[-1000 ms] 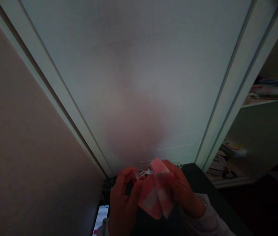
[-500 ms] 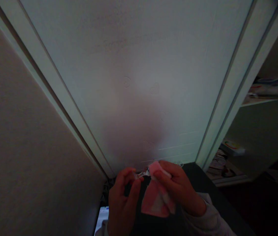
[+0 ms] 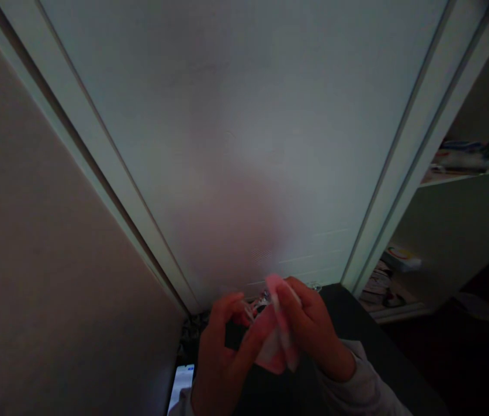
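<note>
My right hand (image 3: 313, 323) is closed on a pink-and-white cloth (image 3: 276, 346), thumb on top, with the cloth hanging below the fingers. Facing it, my left hand (image 3: 222, 352) has its fingers curled around a small clear, shiny object (image 3: 250, 311). The object's right end reaches the cloth, where metal-like glints show. Its full shape is hidden by my fingers and the cloth, and blur keeps me from telling its kind. Both hands are above a dark tabletop (image 3: 343, 323).
A lit phone-like screen (image 3: 181, 381) lies by my left wrist. Ahead stands a pale panel (image 3: 244, 144) in a light frame, beside a brownish wall (image 3: 53, 231). A small shiny item (image 3: 314, 286) lies at the panel's foot. Shelves (image 3: 460, 202) with assorted items are at right.
My left hand has shifted slightly right, nearer the cloth, and its thumb now overlaps it. The cloth has turned and bunched closer around the clear object. The view has moved slightly.
</note>
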A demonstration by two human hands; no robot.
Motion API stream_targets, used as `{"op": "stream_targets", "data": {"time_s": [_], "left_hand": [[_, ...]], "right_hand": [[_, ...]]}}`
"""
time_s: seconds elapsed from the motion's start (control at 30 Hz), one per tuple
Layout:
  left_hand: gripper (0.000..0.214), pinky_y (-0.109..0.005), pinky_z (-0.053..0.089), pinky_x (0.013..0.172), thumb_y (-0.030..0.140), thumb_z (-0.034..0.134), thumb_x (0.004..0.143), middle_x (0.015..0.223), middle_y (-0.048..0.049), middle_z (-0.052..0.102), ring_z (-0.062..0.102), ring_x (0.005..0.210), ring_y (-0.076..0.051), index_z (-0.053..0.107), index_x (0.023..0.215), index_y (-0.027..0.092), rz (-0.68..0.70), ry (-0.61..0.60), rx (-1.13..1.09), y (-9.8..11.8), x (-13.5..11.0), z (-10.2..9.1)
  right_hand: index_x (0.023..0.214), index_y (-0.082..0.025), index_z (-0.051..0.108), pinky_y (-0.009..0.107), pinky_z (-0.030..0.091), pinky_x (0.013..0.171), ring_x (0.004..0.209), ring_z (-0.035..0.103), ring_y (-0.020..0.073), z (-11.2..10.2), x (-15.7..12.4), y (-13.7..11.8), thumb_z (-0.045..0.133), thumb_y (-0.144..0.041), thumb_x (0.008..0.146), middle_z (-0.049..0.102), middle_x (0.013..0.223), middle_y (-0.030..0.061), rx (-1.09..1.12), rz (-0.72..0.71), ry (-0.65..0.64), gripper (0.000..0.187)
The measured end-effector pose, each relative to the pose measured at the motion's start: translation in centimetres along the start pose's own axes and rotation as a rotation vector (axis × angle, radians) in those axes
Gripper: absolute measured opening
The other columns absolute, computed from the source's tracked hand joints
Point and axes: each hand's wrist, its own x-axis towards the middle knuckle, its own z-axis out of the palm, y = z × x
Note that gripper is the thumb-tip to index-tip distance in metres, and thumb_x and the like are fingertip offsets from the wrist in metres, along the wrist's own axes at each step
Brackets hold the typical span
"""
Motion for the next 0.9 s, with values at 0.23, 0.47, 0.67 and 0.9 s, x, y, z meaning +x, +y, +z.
{"op": "stream_targets", "data": {"time_s": [0.23,0.47,0.67,0.9], "left_hand": [[0.02,-0.026,0.049,0.067,0.025,0.059,0.078,0.081,-0.002,0.069,0.065,0.074,-0.017,0.055,0.097,0.021,-0.034,-0.016,0.052,-0.7,0.3,-0.7],[0.016,-0.024,0.045,0.06,0.034,0.052,0.082,0.069,0.002,0.065,0.063,0.068,-0.016,0.052,0.091,0.02,-0.103,-0.051,0.06,-0.8,0.1,-1.1],[0.018,-0.022,0.043,0.055,0.037,0.05,0.083,0.067,0.0024,0.062,0.06,0.062,-0.014,0.052,0.089,0.02,-0.171,-0.06,0.013,-0.7,0.1,-1.3],[0.025,-0.021,0.04,0.053,0.04,0.044,0.086,0.061,0.0032,0.055,0.053,0.057,-0.013,0.053,0.075,0.019,-0.135,-0.034,-0.022,-0.3,0.5,-1.4]], "right_hand": [[0.071,-0.017,0.06,0.023,0.039,0.051,0.056,0.051,0.0134,-0.1,0.2,-0.6,0.049,-0.034,0.083,0.058,0.062,0.0002,0.044,-0.018,-0.096,0.023],[0.06,-0.018,0.052,0.022,0.033,0.046,0.049,0.043,0.0113,0.4,0.1,-0.7,0.053,-0.039,0.079,0.048,0.052,-0.0036,0.011,0.003,-0.064,0.029],[0.071,-0.018,0.056,0.023,0.037,0.052,0.056,0.048,0.0133,0.7,0.0,-0.6,0.047,-0.032,0.085,0.054,0.062,-0.0007,0.013,-0.067,-0.096,0.022],[0.065,-0.018,0.055,0.024,0.036,0.051,0.054,0.048,0.0137,0.7,0.0,-0.9,0.051,-0.03,0.08,0.053,0.059,-0.0009,-0.017,-0.11,-0.138,0.02]]}}
